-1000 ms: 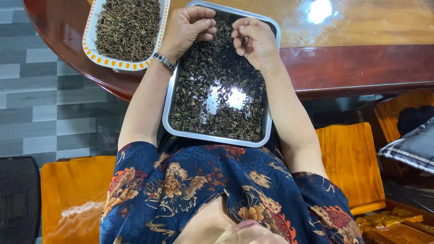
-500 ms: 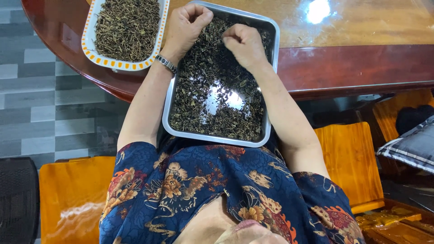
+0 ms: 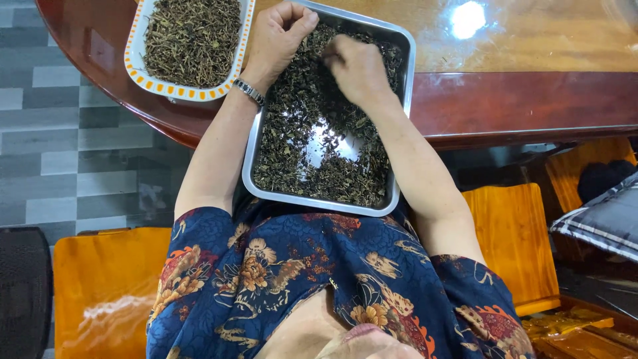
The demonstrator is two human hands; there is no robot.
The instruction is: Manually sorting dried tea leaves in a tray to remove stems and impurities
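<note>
The metal tray [image 3: 399, 119] of dried dark leaves [image 3: 299, 153] sits at the desk [image 3: 531, 66] edge, centre of view; the left hand [image 3: 276, 36], at its 11 o'clock corner, is curled loosely closed; the right hand [image 3: 359, 66], at 12 o'clock, pinches leaves with bunched fingers; a white dish [image 3: 136, 66] of dried stems lies at 10 o'clock.

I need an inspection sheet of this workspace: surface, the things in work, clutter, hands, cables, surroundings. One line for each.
Surface: glossy red-brown wooden table, with a lamp glare on it.
Things in work: steel tray of dark dried leaves, its near end past the table edge; white dish with orange-patterned rim of dried stems beside it.
Clutter: nothing seen.
Hands: left hand curled at the tray's far rim, wristwatch on; right hand down in the leaves.
Cables: nothing seen.
Surroundings: grey tiled floor, orange wooden seats, striped cushion.
</note>
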